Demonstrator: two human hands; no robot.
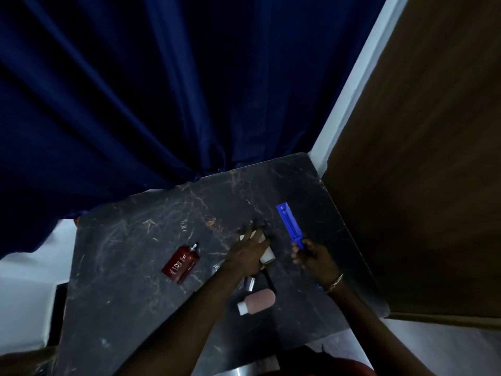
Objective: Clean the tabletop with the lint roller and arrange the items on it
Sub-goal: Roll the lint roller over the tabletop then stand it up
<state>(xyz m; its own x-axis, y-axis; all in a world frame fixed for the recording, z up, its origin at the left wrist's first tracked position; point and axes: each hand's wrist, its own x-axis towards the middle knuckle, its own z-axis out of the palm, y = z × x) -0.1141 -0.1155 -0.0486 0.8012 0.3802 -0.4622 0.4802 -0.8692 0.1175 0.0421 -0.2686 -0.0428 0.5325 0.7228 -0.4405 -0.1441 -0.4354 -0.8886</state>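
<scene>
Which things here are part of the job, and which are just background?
Job: blue lint roller handle in right hand; white roll under left hand; marble tabletop; red bottle; pink bottle.
Background: blue curtain; wooden panel.

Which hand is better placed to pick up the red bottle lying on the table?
Left. The left hand, resting on a white roll, is nearer the red bottle; the right hand grips the blue lint roller.
</scene>
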